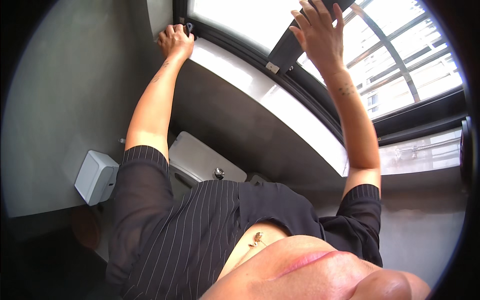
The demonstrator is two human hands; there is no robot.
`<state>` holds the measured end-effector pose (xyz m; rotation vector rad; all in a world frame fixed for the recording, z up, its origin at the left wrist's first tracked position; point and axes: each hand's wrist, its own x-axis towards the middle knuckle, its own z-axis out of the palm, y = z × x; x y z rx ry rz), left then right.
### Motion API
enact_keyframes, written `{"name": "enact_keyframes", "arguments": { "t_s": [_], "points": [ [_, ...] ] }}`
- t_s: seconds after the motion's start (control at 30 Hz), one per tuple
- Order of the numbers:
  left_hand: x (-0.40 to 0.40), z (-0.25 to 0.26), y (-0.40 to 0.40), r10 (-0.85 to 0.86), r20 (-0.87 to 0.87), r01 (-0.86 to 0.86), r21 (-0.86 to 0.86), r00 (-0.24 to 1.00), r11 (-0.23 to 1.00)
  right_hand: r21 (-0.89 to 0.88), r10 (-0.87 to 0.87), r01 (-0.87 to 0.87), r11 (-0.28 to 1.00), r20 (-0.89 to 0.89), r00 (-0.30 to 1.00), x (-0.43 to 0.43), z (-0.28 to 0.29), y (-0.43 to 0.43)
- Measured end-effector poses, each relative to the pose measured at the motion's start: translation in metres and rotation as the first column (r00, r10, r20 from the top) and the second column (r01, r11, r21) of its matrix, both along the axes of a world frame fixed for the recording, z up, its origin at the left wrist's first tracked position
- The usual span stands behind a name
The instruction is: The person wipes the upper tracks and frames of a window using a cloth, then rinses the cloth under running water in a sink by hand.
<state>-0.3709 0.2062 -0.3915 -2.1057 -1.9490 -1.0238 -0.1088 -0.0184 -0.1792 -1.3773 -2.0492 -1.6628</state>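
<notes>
My left hand (175,40) is at the upper left, its fingers curled over a dark latch or handle (189,28) at the lower corner of the black window frame (228,37). Most of that part is hidden by the fingers. My right hand (318,30) is raised at the top, fingers spread, its palm side against or just in front of the dark upright (287,50) between two panes. Whether it touches the upright cannot be told. A frosted or overexposed pane (236,18) lies between my hands.
Below the window runs a glossy white sill (232,71). A toilet cistern (202,153) with a chrome button (218,173) stands beneath. A white dispenser (96,176) hangs on the grey wall at left. Bars show behind the right pane (393,56); a beaded chain (435,148) lies at right.
</notes>
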Motion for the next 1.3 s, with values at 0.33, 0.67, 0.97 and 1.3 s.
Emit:
{"name": "enact_keyframes", "arguments": {
  "t_s": [0.33, 0.67, 0.97, 1.3],
  "points": [
    [0.014, -0.016, 0.007, 0.019, 0.154, -0.035, 0.101, 0.988, 0.994, 0.074, -0.178, 0.174, 0.982, 0.056, 0.982, 0.067, -0.009, -0.066],
    [0.004, 0.009, -0.001, -0.06, 0.109, 0.059, 0.016, 0.992, 0.998, 0.306, -0.602, 0.571, 0.761, 0.007, 0.798, 0.111, -0.016, -0.186],
    [-0.006, -0.002, 0.013, -0.079, 0.103, 0.077, 0.024, 0.992, 0.997, 0.394, -0.753, 0.7, 0.596, -0.027, 0.657, 0.14, -0.024, -0.226],
    [0.004, -0.007, 0.015, -0.134, 0.102, 0.129, 0.058, 0.986, 0.99, 0.343, -0.788, 0.757, 0.556, -0.073, 0.611, 0.141, -0.026, -0.245]
  ]
}}
